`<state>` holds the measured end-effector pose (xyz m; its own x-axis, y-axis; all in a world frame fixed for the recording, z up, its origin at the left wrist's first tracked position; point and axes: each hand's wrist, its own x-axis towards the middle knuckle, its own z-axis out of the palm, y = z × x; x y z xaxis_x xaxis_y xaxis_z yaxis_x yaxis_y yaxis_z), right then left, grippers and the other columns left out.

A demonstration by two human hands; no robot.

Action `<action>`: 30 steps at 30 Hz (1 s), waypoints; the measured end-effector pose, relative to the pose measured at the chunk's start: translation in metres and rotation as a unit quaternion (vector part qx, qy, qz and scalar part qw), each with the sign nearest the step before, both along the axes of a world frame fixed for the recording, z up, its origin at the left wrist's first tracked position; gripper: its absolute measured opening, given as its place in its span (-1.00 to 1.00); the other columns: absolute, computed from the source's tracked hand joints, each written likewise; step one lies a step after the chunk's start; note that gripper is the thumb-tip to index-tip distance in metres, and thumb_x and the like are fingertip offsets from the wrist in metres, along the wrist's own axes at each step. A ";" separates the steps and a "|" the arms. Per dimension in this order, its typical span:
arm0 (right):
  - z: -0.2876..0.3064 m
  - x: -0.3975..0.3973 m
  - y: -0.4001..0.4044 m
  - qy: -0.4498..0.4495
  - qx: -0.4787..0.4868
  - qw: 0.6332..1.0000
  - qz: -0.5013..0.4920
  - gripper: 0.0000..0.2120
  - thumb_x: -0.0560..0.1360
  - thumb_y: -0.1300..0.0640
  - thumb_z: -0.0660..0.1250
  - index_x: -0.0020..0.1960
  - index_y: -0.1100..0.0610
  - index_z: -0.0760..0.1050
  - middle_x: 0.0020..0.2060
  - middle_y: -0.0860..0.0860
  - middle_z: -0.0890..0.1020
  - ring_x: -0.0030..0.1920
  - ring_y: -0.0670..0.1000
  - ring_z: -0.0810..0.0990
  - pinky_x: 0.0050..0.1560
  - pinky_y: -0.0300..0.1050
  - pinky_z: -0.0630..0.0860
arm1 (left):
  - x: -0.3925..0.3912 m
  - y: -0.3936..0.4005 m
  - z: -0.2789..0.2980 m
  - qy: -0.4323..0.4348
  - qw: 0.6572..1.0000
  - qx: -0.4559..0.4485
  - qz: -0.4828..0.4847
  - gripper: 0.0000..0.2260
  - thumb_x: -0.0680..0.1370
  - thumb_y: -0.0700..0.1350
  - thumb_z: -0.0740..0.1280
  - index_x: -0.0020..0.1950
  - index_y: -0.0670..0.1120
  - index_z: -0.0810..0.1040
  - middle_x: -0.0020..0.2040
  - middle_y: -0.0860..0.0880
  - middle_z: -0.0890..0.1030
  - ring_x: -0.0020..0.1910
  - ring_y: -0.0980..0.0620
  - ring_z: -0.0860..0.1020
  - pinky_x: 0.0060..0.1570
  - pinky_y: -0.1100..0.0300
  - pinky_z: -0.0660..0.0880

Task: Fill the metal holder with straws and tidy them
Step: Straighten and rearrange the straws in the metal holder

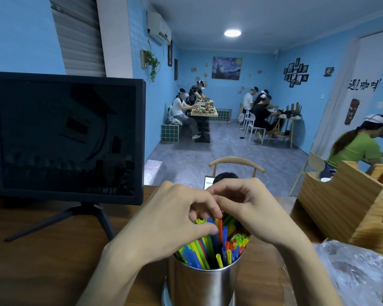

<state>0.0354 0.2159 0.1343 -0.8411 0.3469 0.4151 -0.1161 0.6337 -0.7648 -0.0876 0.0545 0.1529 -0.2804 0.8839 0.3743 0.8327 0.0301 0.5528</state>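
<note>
Both hands (210,214) pinch straws (210,246) — upright in metal holder (203,286).

Both hands meet fingertip to fingertip, left hand (175,219) and right hand (250,208) curled, seemingly pinching

Shiny metal holder (205,283) stands upright, apparently full of coloured straws (210,250).
</note>
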 end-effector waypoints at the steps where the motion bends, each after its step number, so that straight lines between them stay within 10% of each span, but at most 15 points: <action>1: -0.001 0.000 0.000 0.001 0.000 1.000 0.001 -0.81 0.58 0.32 0.37 -0.01 0.10 0.71 -0.15 0.00 0.74 -0.07 0.01 0.73 0.04 0.11 0.64 | 0.000 -0.001 0.001 -0.012 1.000 0.001 -0.005 -0.82 0.36 -0.01 0.61 -0.11 0.18 0.70 -0.28 0.21 0.66 -0.25 0.14 0.56 -0.23 0.40 0.43; 14: -0.003 -0.002 0.004 0.005 -0.037 0.999 0.003 -0.85 0.56 0.28 0.42 -0.02 0.07 0.72 -0.20 0.07 0.72 -0.14 0.06 0.69 -0.05 -0.09 0.61 | -0.013 -0.015 0.004 0.115 0.990 -0.068 0.043 -0.57 0.19 0.46 0.44 -0.08 0.28 0.55 -0.05 0.28 0.53 0.01 0.24 0.46 -0.04 0.23 0.44; 30: 0.001 0.000 0.001 -0.010 -0.028 1.000 -0.002 -0.86 0.56 0.27 0.42 0.00 0.08 0.72 -0.18 0.02 0.73 -0.13 -0.03 0.69 -0.02 -0.04 0.62 | -0.012 -0.011 0.002 0.064 0.997 -0.002 0.032 -0.84 0.33 0.16 0.59 -0.14 0.23 0.69 -0.20 0.33 0.60 -0.10 0.21 0.56 -0.17 0.31 0.46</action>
